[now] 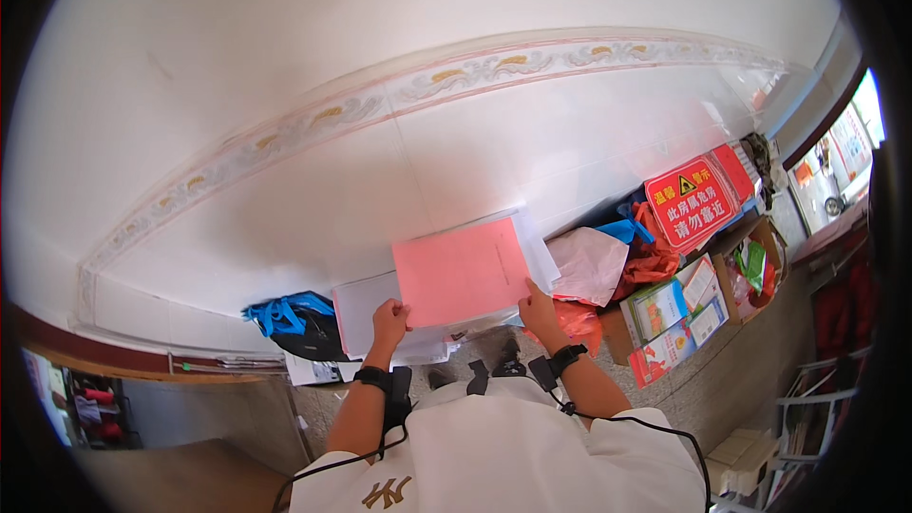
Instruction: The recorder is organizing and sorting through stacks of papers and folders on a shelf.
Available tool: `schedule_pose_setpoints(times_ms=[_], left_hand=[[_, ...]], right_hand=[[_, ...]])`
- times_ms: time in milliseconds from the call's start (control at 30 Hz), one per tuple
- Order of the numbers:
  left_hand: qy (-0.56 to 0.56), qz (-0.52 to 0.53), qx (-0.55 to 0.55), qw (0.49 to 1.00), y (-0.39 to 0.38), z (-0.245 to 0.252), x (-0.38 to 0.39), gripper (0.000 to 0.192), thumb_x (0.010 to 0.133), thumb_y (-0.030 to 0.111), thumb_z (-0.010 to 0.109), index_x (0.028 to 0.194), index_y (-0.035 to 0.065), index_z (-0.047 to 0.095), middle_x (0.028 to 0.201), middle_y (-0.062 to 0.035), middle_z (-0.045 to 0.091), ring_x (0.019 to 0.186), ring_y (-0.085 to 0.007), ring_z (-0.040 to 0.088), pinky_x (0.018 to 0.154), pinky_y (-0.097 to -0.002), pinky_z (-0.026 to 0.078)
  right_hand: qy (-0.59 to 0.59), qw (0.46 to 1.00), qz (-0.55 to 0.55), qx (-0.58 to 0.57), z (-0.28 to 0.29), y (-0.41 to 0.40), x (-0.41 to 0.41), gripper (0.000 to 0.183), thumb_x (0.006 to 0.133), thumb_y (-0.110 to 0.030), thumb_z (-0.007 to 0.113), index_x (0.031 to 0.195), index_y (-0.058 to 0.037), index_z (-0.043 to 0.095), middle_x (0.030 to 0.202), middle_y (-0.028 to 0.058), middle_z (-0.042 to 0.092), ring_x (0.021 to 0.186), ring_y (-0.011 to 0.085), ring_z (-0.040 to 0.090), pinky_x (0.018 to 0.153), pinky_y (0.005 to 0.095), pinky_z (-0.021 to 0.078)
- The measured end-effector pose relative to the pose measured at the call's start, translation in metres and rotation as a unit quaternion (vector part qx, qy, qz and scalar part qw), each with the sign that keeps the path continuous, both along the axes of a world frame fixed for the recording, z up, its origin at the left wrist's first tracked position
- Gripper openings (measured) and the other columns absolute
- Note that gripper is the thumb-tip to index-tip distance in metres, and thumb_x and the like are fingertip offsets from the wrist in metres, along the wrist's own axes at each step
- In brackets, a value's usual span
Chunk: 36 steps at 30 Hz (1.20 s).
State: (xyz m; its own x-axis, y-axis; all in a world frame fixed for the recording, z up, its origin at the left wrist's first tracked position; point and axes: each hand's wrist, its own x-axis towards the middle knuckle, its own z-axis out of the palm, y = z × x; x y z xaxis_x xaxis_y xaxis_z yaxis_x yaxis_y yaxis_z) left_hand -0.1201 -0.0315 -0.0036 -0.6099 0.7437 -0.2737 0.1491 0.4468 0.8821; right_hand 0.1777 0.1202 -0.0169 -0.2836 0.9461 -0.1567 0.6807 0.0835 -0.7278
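Observation:
A pink paper sheet or cover [459, 271] lies on top of white papers before me, against the tiled wall. My left hand [391, 319] is closed at its lower left corner, thumb and fingers together; whether it pinches the edge is hard to see. At the lower right edge, my right hand [536, 305] touches the sheet with its index finger pointing up, the other fingers curled. White sheets [541, 256] stick out behind the pink one on the right. Further papers [363, 303] with a pink edge lie to the left, partly under it.
A black and blue bag [306, 324] sits at the left. On the right are a pale pink bag [588, 263], red plastic bags [652, 256], red warning signs [691, 203], printed booklets [659, 310] and a cardboard box [773, 249]. A metal rack [816, 399] stands at the far right.

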Motion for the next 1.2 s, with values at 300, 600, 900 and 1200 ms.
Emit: schedule_pose_setpoints(times_ms=[300, 600, 900, 1200], left_hand=[[-0.069, 0.004, 0.078, 0.995, -0.009, -0.001, 0.002, 0.011, 0.087, 0.006, 0.058, 0.089, -0.0044, 0.056, 0.068, -0.0104, 0.061, 0.054, -0.017, 0.061, 0.047, -0.0303, 0.055], [0.272, 0.005, 0.099, 0.957, -0.026, -0.03, -0.012, 0.01, 0.086, 0.008, 0.058, 0.091, -0.0007, 0.057, 0.069, -0.0104, 0.061, 0.057, -0.0183, 0.062, 0.046, -0.0298, 0.054], [-0.083, 0.108, 0.141, 0.981, -0.072, 0.013, -0.039, 0.014, 0.091, 0.01, 0.054, 0.099, -0.0012, 0.056, 0.075, -0.0099, 0.062, 0.058, -0.0154, 0.061, 0.047, -0.029, 0.054], [-0.142, 0.221, 0.121, 0.957, -0.183, 0.013, -0.116, 0.017, 0.093, 0.016, 0.055, 0.104, 0.0033, 0.056, 0.087, -0.0064, 0.064, 0.073, -0.0126, 0.063, 0.058, -0.0257, 0.054]], right_hand=[[0.05, 0.998, -0.008, 0.042, -0.018, 0.001, 0.014, 0.041, 0.08, -0.006, 0.05, 0.12, -0.0013, 0.055, 0.06, 0.0121, 0.058, 0.052, 0.0194, 0.057, 0.054, 0.0343, 0.0458], [0.065, 0.996, 0.004, 0.058, -0.027, 0.005, 0.008, 0.035, 0.08, -0.005, 0.048, 0.113, 0.0002, 0.059, 0.054, 0.0102, 0.057, 0.048, 0.0155, 0.055, 0.05, 0.0318, 0.0438], [0.084, 0.995, -0.007, 0.045, -0.033, 0.001, 0.017, 0.031, 0.081, -0.003, 0.048, 0.11, 0.0005, 0.06, 0.054, 0.0094, 0.057, 0.045, 0.0148, 0.055, 0.046, 0.0307, 0.0441], [0.004, 0.996, 0.037, 0.081, 0.005, -0.013, -0.001, 0.038, 0.081, -0.005, 0.051, 0.119, -0.0033, 0.057, 0.063, 0.0175, 0.059, 0.057, 0.0295, 0.059, 0.056, 0.0402, 0.0465]])
